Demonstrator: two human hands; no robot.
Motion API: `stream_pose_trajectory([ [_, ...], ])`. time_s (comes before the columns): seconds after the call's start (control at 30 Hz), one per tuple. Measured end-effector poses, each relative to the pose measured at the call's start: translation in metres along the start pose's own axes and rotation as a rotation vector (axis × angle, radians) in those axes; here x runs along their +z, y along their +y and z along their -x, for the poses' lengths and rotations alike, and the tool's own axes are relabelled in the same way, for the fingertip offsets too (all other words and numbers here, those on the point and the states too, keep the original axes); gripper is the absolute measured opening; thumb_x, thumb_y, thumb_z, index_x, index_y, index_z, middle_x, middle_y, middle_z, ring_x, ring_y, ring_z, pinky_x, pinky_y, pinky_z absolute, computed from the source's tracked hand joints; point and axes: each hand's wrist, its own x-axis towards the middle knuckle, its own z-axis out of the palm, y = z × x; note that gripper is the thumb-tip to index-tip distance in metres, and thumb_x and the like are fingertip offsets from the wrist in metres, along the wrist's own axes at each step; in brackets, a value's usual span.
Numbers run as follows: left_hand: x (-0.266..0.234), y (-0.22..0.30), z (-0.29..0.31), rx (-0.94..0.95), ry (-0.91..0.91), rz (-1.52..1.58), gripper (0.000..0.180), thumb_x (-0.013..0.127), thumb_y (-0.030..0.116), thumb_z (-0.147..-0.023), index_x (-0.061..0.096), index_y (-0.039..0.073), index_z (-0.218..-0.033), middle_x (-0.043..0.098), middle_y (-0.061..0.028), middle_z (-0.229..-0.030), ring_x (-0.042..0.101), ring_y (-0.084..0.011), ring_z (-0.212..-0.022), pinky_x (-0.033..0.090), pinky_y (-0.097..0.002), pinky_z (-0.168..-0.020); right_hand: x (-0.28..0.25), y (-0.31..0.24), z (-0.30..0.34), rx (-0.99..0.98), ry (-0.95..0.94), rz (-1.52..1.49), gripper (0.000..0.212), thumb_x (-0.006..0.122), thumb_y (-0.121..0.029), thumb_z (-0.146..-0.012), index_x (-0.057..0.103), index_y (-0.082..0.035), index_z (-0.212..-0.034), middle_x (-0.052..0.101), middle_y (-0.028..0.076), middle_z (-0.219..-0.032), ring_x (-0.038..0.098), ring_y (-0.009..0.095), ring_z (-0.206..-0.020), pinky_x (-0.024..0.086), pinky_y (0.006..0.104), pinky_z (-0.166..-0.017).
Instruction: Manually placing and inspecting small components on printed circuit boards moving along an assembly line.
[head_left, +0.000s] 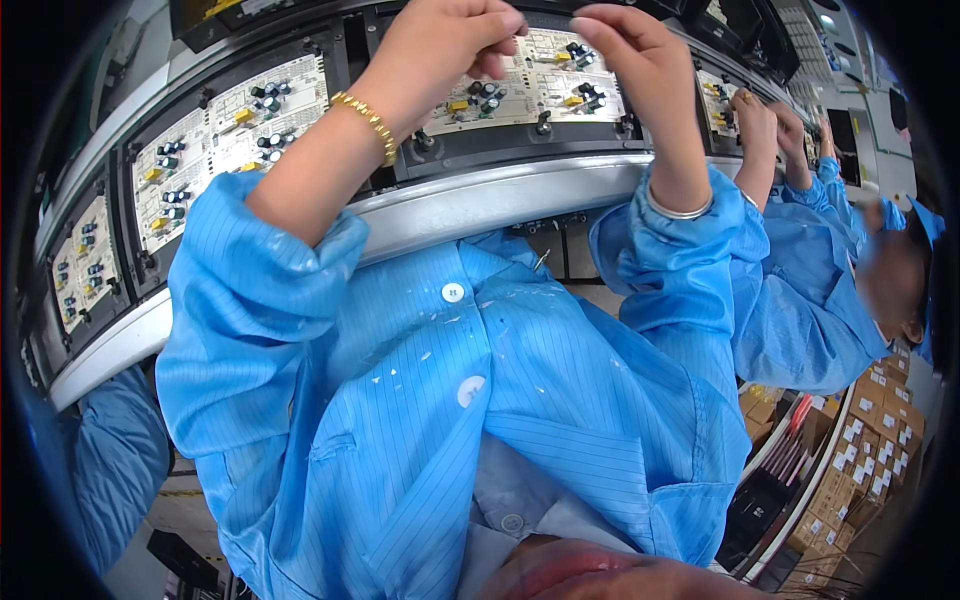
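My left hand [450,40], with a gold bracelet at the wrist, is raised over a pale circuit board [522,105]. Its thumb and fingers press together; a tiny dark bit seems to show at the tips, too small to name. Facing it from the right, my right hand [645,50] has its fingers bent and thumb close to the forefinger, and whatever is between them cannot be made out. The board sits in a black carrier frame [440,143] and bears green-black capacitors [487,98] and yellow block parts [458,105]. Both hands hang above it, apart from each other.
A silver rail [500,190] runs along the line's near edge. More populated boards [225,150] lie in carriers to the left. At right, a co-worker in blue [820,310] has hands [760,125] over another board. Cartons [865,450] are stacked lower right; a blue sleeve [120,430] shows lower left.
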Motion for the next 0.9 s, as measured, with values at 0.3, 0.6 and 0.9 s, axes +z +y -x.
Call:
stream_pose_trajectory([
  [0.3, 0.052, -0.003, -0.04, 0.099, -0.168, 0.053, 0.021, 0.048, 0.013, -0.09, 0.059, 0.0, -0.078, 0.058, -0.0035, -0.065, 0.054, -0.0106, -0.055, 0.044, -0.0236, -0.054, -0.003, -0.015, 0.015, -0.304, 0.352, 0.117, 0.007, 0.064, -0.001, -0.076, 0.064, 0.0, -0.082, 0.058, 0.008, -0.069, 0.055, 0.016, -0.063, 0.042, 0.0259, -0.057],
  [0.6, -0.033, 0.032, -0.118, 0.817, 0.238, -1.617, 0.018, 0.047, 0.009, -0.079, 0.061, 0.0, -0.082, 0.06, -0.0206, -0.082, 0.059, -0.0356, -0.08, 0.048, -0.044, -0.073, -0.035, 0.066, 0.041, 0.055, 0.17, 0.237, 0.022, 0.066, -0.021, -0.077, 0.065, 0.0, -0.083, 0.059, 0.001, -0.064, 0.05, 0.005, -0.059, 0.039, 0.0218, -0.052],
  [0.9, -0.078, 0.044, -0.174, 0.135, -0.048, -1.721, 0.033, 0.053, 0.029, -0.083, 0.067, 0.001, -0.094, 0.064, -0.0198, -0.095, 0.061, -0.0337, -0.089, 0.047, -0.0404, -0.078, -0.032, 0.088, 0.056, 0.274, 0.052, 0.5, 0.026, 0.062, -0.026, -0.073, 0.066, -0.001, -0.078, 0.061, 0.012, -0.062, 0.058, 0.022, -0.057, 0.043, 0.0318, -0.056],
])
